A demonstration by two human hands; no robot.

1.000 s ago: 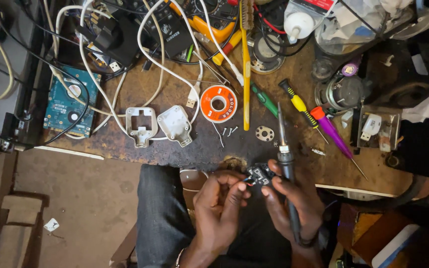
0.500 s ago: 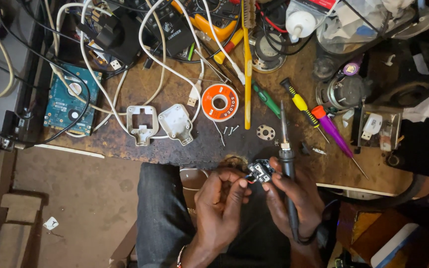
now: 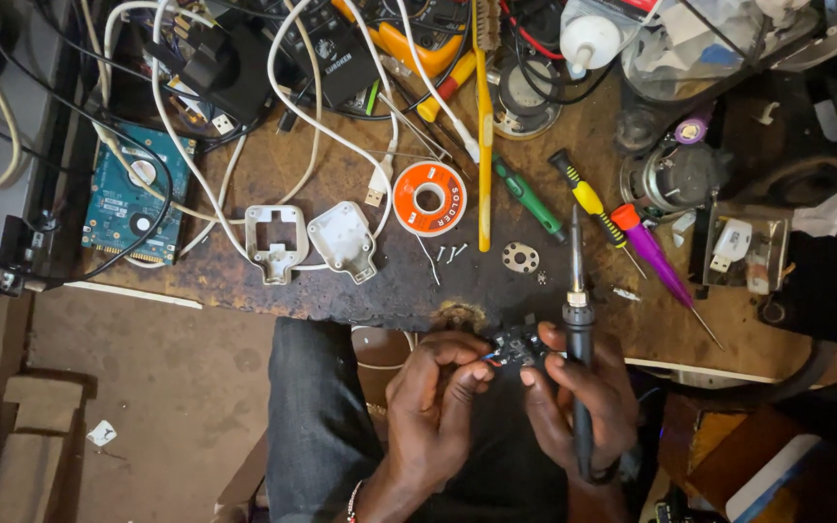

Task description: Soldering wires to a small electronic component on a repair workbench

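I look down on a worn, rust-brown counter (image 3: pixel 360 291) crowded with tools and white cables. I take the orange solder reel (image 3: pixel 429 199) as my landmark. Well to its left lies a blue-green bare hard-drive circuit board (image 3: pixel 131 205), and between board and reel sit two white plastic plug-casing halves (image 3: pixel 312 242), side by side. Just right of the reel a long yellow-handled brush (image 3: pixel 483 145) lies upright across the counter, then a green-handled screwdriver (image 3: pixel 529 198), a yellow-and-black screwdriver (image 3: pixel 593 205) and, farthest right, a purple-handled screwdriver (image 3: pixel 659 263). Below and right of the reel rest a small round metal plate with holes (image 3: pixel 520 258) and a few loose screws (image 3: pixel 449 253).

Below the reel, off the counter's near edge and over my lap, both hands meet. My left hand (image 3: pixel 435 407) pinches, with narrow fingers (image 3: pixel 481 371), a small black component with short wires (image 3: pixel 515 346). My right hand (image 3: pixel 578 397) steadies the same component with its fingertips while its fingers wrap the black-handled soldering iron (image 3: pixel 578 334), whose tip points up towards the counter.
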